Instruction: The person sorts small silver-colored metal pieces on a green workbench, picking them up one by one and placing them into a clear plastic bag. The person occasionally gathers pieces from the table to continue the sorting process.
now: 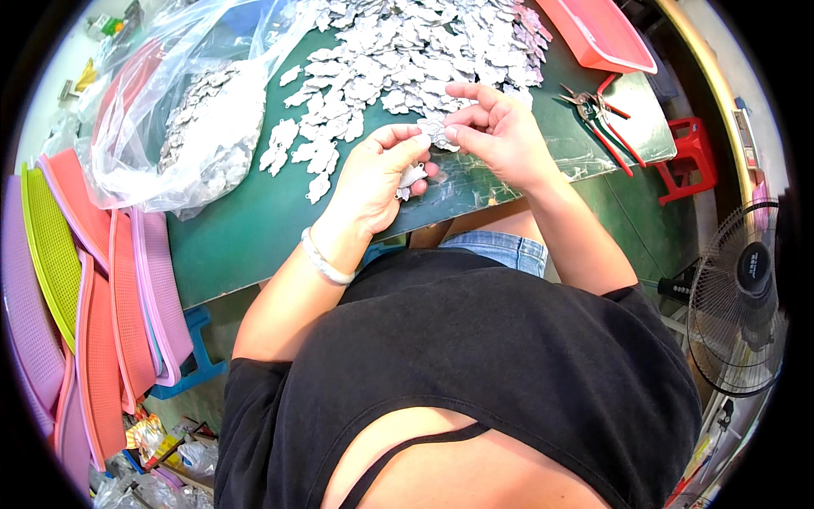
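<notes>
Faces a green table (229, 263), glossy, scuffed pale toward the right, above a green floor (653, 229). Has a wide heap (407, 59) of small grey shapes across the far side, flat, lobed in outline, dull in finish, thinning into strays toward the left. Bends the left hand (377, 174) round small grey pieces (410, 176), with thumb and forefinger closed at the edge of a flat piece (437, 133) between both hands, over the table. Holds the right hand (500, 140) half open, thumb and forefinger beside that piece; cannot tell from here whether gripping it. Has a clear, crinkled plastic bag (225, 157) of similar shapes crowding the table's left end, perforated baskets (97, 356) in purple, coral and lime standing close by, and a blue stool (191, 356) beside them. Has a coral tray (606, 38) at far right, red-handled cutters (584, 103) nearer, then, off the table, a red stool (688, 161) and a wire-caged fan (754, 267)
</notes>
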Tool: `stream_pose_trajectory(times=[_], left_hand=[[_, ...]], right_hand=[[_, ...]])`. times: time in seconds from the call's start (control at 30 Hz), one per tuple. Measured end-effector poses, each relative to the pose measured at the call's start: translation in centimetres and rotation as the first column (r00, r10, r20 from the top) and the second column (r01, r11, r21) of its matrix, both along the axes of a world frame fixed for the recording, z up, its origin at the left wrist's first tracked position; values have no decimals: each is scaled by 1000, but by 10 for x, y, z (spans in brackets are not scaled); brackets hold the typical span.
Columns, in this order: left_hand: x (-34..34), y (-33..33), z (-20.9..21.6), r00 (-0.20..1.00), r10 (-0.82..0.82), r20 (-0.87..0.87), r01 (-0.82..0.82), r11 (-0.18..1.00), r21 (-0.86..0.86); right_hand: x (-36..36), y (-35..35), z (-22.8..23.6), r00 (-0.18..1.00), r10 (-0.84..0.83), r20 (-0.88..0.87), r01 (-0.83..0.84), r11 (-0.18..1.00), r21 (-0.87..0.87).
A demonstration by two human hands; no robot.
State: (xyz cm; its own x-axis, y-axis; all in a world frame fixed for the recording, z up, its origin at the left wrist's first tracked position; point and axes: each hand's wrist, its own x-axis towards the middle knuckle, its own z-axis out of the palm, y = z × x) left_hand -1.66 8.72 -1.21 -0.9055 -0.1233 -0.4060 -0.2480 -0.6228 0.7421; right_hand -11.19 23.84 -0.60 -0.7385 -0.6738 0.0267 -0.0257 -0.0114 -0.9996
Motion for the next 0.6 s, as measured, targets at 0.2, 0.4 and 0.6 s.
stream_pose_trajectory(times=[0.2, 0.4, 0.6], left_hand=[[-2, 0, 0, 1000, 9, 26, -10, 1000, 18], [-2, -1, -5, 999, -25, -22, 28, 987, 160], [-2, 0, -5, 999, -22, -43, 28, 990, 141]], right_hand=[[-10, 15, -11, 748, -68, -660, 272, 939, 211], [-7, 15, -16, 629, -30, -777, 343, 907, 243], [-4, 11, -11, 548, 34, -836, 381, 879, 286]])
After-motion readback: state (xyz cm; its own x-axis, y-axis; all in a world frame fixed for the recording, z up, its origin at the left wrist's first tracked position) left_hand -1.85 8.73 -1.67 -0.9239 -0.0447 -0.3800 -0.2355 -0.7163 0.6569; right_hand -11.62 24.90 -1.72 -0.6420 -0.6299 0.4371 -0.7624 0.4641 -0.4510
